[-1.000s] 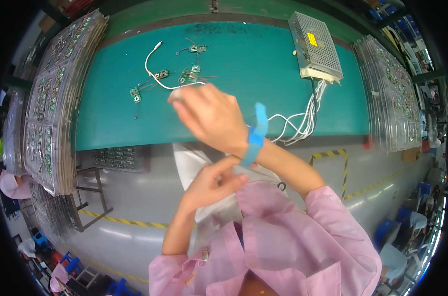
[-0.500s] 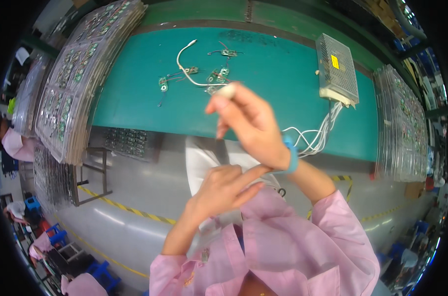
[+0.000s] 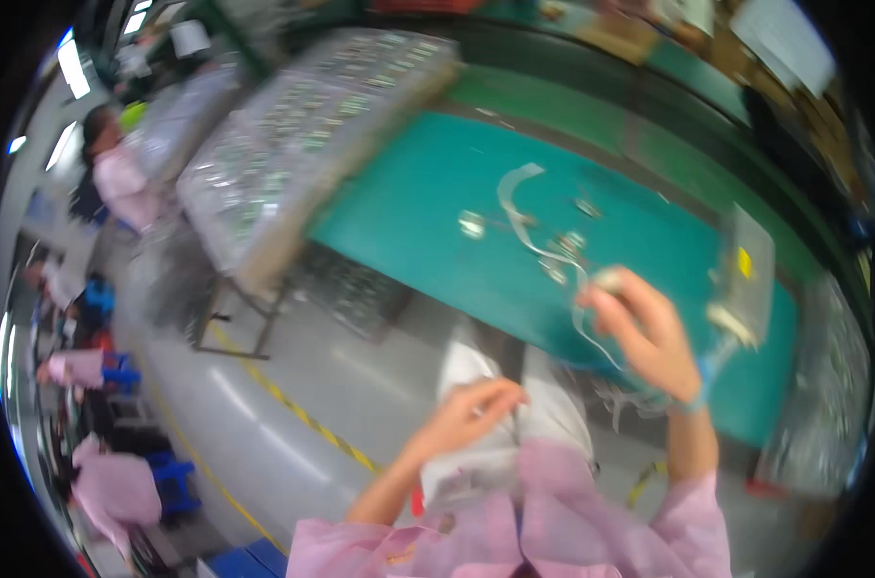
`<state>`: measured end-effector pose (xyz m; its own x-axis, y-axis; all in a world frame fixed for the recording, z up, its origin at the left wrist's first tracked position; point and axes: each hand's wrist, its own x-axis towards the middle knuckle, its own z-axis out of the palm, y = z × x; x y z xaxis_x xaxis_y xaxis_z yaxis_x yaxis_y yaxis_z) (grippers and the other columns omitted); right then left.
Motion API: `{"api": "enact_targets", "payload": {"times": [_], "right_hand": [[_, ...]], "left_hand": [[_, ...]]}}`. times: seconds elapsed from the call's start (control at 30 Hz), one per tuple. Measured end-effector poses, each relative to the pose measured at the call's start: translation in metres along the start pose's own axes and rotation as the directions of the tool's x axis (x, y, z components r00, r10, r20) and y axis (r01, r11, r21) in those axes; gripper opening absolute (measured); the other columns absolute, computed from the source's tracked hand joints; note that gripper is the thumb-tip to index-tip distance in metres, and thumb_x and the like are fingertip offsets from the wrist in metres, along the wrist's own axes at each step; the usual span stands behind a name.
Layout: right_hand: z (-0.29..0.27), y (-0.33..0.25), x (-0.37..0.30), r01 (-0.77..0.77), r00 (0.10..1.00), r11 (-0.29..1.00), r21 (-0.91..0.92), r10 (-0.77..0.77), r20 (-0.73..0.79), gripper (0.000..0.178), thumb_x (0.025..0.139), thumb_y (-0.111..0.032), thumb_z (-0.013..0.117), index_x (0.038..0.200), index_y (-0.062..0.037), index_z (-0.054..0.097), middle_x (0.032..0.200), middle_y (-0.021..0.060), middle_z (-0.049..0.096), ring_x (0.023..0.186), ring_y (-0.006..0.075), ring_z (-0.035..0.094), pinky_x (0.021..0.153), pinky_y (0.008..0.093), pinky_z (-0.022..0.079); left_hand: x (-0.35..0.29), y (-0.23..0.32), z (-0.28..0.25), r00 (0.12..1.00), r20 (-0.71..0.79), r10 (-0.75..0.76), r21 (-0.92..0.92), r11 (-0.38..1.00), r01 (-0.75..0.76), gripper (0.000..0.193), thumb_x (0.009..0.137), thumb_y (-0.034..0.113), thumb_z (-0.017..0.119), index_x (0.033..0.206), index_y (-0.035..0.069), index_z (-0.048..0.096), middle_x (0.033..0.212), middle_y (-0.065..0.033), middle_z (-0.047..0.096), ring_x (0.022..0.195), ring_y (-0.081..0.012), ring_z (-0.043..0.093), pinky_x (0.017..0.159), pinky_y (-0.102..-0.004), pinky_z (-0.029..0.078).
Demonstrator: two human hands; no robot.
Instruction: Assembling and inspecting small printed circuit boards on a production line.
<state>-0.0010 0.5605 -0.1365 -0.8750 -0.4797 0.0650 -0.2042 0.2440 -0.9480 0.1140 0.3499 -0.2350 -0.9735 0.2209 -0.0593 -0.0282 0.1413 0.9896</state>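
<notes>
My right hand (image 3: 649, 332) is raised over the front edge of the green work surface (image 3: 409, 212), fingers curled and thumb pressed in. A pale piece (image 3: 608, 280) shows at its fingertips; blur hides whether it is held or worn. Around that wrist is a light blue band (image 3: 704, 378). A white cable (image 3: 511, 207) curves over the surface and passes beside the fingers. Several small circuit boards lie near it, one board (image 3: 471, 224) to the left. Above my lap, my left hand (image 3: 474, 412) is closed, its fingers bent together; anything inside is hidden.
A perforated metal box (image 3: 751, 265) stands at the surface's right end, with white wires (image 3: 640, 397) below. Stacked clear trays of boards (image 3: 283, 144) rise at the left, and more trays (image 3: 823, 385) at the right. People in pink sit at far left, near blue stools (image 3: 172, 482).
The view has swung left, so the work surface shifts right and down. My left hand has come away from my right wrist, and its outstretched finger has curled in.
</notes>
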Motion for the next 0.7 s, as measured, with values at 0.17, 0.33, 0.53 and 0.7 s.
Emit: {"api": "enact_targets", "payload": {"times": [0.17,0.33,0.53,0.7], "right_hand": [[-0.001,-0.029,-0.011,0.110,0.994,0.993,0.048,-0.110,-0.008,0.016,0.093,-0.012,0.046,0.084,-0.0022,0.055,0.072,0.0029,0.055,0.063,0.0115,0.046,0.059,0.0228,0.039],[-0.001,-0.041,-0.014,0.133,0.991,0.990,-0.056,-0.133,-0.003,0.019,0.093,-0.014,0.047,0.079,-0.0026,0.053,0.070,0.0041,0.055,0.062,0.0129,0.046,0.060,0.0238,0.040],[0.002,-0.040,-0.017,0.168,0.986,0.982,-0.092,-0.169,-0.002,0.020,0.092,-0.014,0.049,0.077,-0.0027,0.053,0.069,0.0043,0.056,0.060,0.0135,0.045,0.059,0.0242,0.039],[0.007,-0.037,-0.019,0.213,0.977,0.970,-0.116,-0.215,-0.002,0.018,0.090,-0.014,0.051,0.076,-0.0034,0.055,0.068,0.0037,0.055,0.058,0.0141,0.044,0.057,0.0247,0.038]], "left_hand": [[-0.009,0.003,-0.003,1.000,0.004,0.031,0.079,0.996,-0.031,0.013,0.091,0.009,0.051,0.093,0.007,0.064,0.083,0.0006,0.064,0.063,-0.0102,0.049,0.058,-0.0224,0.038],[-0.021,-0.003,-0.007,0.999,-0.045,0.030,0.036,0.999,-0.029,0.016,0.093,0.013,0.049,0.093,0.007,0.063,0.084,0.0011,0.063,0.062,-0.0100,0.048,0.058,-0.0226,0.038],[-0.028,-0.007,-0.007,0.999,0.010,-0.053,0.049,0.997,0.053,0.018,0.094,0.016,0.047,0.094,0.008,0.063,0.085,0.0013,0.062,0.062,-0.0101,0.047,0.058,-0.0229,0.037],[-0.031,-0.008,-0.004,0.997,0.026,-0.072,0.049,0.996,0.070,0.019,0.095,0.018,0.046,0.094,0.009,0.063,0.085,0.0015,0.062,0.062,-0.0100,0.047,0.058,-0.0233,0.038]]}}
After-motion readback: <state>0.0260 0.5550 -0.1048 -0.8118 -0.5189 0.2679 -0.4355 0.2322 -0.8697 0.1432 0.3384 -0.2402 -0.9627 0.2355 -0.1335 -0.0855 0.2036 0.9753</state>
